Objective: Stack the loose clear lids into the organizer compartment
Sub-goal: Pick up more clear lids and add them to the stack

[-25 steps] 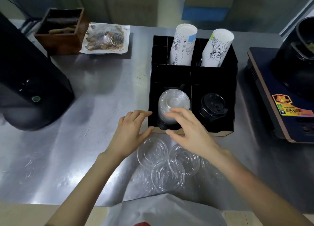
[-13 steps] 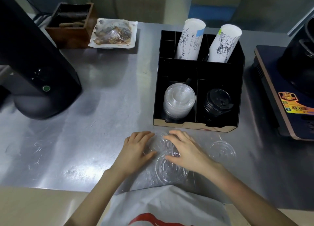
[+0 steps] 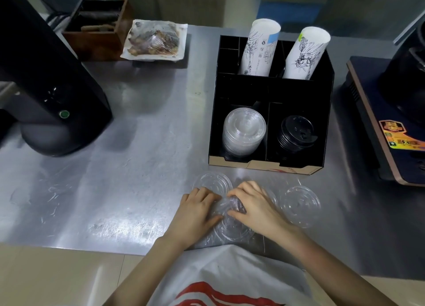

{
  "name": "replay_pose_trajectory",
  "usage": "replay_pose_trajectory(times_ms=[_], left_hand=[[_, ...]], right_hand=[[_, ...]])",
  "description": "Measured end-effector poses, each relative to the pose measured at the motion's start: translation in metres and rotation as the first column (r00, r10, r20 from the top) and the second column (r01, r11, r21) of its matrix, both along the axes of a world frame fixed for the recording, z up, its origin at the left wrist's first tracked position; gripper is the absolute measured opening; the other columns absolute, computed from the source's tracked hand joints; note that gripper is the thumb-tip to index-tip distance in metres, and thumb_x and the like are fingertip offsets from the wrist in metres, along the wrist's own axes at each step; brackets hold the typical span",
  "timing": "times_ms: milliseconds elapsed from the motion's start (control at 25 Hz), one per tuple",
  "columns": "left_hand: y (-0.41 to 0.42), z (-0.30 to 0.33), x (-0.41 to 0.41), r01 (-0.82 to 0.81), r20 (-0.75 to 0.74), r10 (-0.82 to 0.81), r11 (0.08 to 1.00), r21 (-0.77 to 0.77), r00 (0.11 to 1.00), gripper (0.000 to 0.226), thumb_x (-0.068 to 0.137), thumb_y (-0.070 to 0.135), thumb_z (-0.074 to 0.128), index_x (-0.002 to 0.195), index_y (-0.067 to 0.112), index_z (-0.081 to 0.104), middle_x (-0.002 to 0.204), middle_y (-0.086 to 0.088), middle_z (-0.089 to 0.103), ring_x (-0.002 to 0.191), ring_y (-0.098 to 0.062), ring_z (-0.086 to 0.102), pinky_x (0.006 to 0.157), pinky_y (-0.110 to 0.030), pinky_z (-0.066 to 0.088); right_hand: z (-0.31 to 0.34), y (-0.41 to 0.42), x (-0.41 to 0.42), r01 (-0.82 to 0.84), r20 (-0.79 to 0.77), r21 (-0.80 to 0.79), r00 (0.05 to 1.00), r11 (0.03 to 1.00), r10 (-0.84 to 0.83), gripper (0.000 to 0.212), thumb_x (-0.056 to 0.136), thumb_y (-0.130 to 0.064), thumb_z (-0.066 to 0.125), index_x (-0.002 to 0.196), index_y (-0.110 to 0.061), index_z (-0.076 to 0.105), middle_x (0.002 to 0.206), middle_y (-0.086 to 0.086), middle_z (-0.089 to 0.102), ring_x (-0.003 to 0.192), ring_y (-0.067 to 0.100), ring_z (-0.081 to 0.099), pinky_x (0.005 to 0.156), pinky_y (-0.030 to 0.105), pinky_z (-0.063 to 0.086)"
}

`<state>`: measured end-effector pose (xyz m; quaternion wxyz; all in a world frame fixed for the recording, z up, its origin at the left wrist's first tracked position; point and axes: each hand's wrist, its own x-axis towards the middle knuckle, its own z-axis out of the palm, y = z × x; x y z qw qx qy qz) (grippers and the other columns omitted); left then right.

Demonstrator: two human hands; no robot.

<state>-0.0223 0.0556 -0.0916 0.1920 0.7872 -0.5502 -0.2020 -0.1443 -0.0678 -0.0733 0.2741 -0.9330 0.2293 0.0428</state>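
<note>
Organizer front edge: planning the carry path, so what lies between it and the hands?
Head view: bare steel counter, plus one loose clear lid just beyond the left hand.

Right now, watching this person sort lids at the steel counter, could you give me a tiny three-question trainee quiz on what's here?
1. True or false: the stack of clear plastic lids sits in the front left compartment of the black organizer box.
2. What fills the compartment beside it?
3. Which loose clear lid lies untouched: A, right of the right hand; B, under the left hand?

Key: 1 true. 2 stacked black cup lids. 3 A, the lone clear lid.
</note>
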Motion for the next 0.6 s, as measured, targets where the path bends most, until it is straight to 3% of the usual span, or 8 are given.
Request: replay_pose_trajectory(times_ms=[120, 240, 400, 600], left_hand=[[-0.0012, 0.0004, -0.0010, -0.010, -0.035, 0.010, 1.000, -0.007, 0.999, 0.037, 0.083, 0.041, 0.053, 0.115, 0.024, 0.048, 0.114, 0.002, 0.053, 0.107, -0.018, 0.043, 0.085, -0.027, 0.026], [-0.0027, 0.0009, -0.0004, -0.042, -0.093, 0.040, 0.999, -0.022, 0.995, 0.027, 0.086, 0.036, 0.051, 0.108, 0.020, 0.053, 0.107, 0.000, 0.058, 0.103, -0.019, 0.047, 0.083, -0.027, 0.028], [-0.0057, 0.0059, -0.0004, -0.054, -0.186, 0.045, 0.998, -0.045, 0.982, 0.019, 0.085, 0.025, 0.054, 0.101, 0.014, 0.055, 0.099, -0.004, 0.062, 0.095, -0.022, 0.052, 0.085, -0.032, 0.040], [-0.0093, 0.0099, 0.0056, -0.152, -0.322, 0.127, 0.987, -0.054, 0.938, 0.013, 0.084, 0.012, 0.055, 0.097, 0.011, 0.056, 0.090, -0.001, 0.056, 0.078, -0.015, 0.057, 0.067, -0.002, 0.036]], right_hand=[[0.0023, -0.0008, 0.0008, 0.039, 0.053, 0.065, 0.998, 0.997, -0.043, 0.035, 0.077, -0.025, 0.064, 0.110, -0.018, 0.055, 0.108, 0.002, 0.051, 0.107, 0.016, 0.040, 0.089, 0.018, 0.024], [0.0055, -0.0018, 0.0016, 0.105, 0.102, 0.207, 0.986, 0.973, -0.128, 0.024, 0.077, -0.012, 0.065, 0.100, -0.014, 0.060, 0.094, -0.003, 0.049, 0.085, 0.009, 0.048, 0.075, 0.003, 0.031], [0.0062, -0.0046, 0.0017, 0.176, 0.134, 0.308, 0.965, 0.935, -0.226, 0.019, 0.076, -0.006, 0.063, 0.093, -0.014, 0.063, 0.084, -0.006, 0.050, 0.072, 0.007, 0.052, 0.068, 0.003, 0.038], [0.0051, -0.0098, -0.0017, 0.210, 0.139, 0.325, 0.954, 0.922, -0.266, 0.018, 0.074, -0.012, 0.067, 0.090, -0.019, 0.063, 0.080, -0.009, 0.053, 0.066, 0.003, 0.052, 0.063, 0.005, 0.040]])
